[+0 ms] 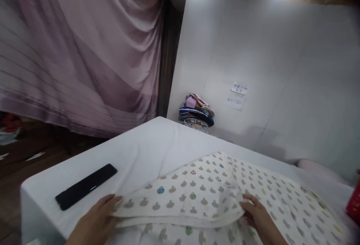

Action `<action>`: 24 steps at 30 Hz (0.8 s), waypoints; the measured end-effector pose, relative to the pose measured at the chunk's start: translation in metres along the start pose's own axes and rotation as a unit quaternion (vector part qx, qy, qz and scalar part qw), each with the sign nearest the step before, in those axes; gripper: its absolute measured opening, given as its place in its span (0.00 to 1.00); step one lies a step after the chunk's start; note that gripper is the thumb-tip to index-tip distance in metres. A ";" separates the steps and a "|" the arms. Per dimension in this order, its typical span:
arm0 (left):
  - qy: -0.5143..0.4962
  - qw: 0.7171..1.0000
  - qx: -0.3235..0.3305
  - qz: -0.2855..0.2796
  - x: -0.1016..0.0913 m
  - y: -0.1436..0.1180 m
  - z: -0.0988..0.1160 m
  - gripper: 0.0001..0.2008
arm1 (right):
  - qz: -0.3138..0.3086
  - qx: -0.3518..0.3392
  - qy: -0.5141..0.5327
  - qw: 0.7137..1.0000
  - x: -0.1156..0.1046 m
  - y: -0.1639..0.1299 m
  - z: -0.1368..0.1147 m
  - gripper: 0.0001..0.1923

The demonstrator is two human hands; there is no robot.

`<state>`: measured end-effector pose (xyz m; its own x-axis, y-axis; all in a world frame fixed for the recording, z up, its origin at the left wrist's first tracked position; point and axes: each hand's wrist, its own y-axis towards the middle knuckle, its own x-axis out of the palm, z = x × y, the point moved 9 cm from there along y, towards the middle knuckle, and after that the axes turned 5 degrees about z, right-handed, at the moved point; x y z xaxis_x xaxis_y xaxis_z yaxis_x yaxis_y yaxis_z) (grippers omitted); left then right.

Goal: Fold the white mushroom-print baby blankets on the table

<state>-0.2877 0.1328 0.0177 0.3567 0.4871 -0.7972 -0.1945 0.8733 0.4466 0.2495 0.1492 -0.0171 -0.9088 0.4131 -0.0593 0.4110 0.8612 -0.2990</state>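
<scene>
A cream cloth [197, 188] printed with small grey and coloured shapes lies partly folded on a white-covered table [146, 147]. My left hand [97, 220] rests flat at the folded cloth's left corner, fingers on its edge. My right hand [260, 217] pinches the folded layer's right end, fingers tucked under the fold. The lower layer of cloth spreads to the right, beyond my right hand.
A long black flat object [86, 186] lies on the table left of my left hand. A stack of folded colourful clothes [197, 112] sits at the far edge against the white wall. A pink curtain [84, 50] hangs at left. A red object [354, 202] stands at far right.
</scene>
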 end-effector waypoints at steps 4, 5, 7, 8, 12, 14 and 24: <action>-0.068 0.994 0.079 -0.020 -0.002 0.003 0.098 0.20 | -0.053 -0.058 0.048 0.996 0.019 -0.010 -0.052 0.27; -0.102 0.989 0.102 -0.035 0.001 0.004 0.130 0.19 | -0.059 -0.068 0.053 0.995 0.024 -0.010 -0.063 0.27; -0.173 0.971 0.147 -0.080 0.011 0.005 0.195 0.19 | -0.062 -0.080 0.056 0.993 0.033 -0.011 -0.079 0.25; -0.204 0.958 0.170 -0.109 0.018 0.005 0.226 0.20 | -0.061 -0.086 0.054 0.993 0.037 -0.011 -0.085 0.23; -0.298 0.921 0.197 -0.157 0.046 0.013 0.311 0.25 | -0.070 -0.138 0.029 0.987 0.058 -0.014 -0.107 0.18; -0.329 0.911 0.189 -0.161 0.058 0.018 0.334 0.25 | -0.084 -0.171 0.017 0.981 0.067 -0.016 -0.117 0.17; -0.350 0.914 0.171 -0.112 0.076 0.039 0.354 0.14 | -0.141 -0.188 0.010 0.972 0.080 -0.010 -0.129 0.17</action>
<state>0.0554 0.2027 0.1186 0.8732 0.0700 -0.4823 0.2093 0.8398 0.5010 0.1818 0.2123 0.1034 -0.9890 0.1477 -0.0054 0.1470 0.9868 0.0686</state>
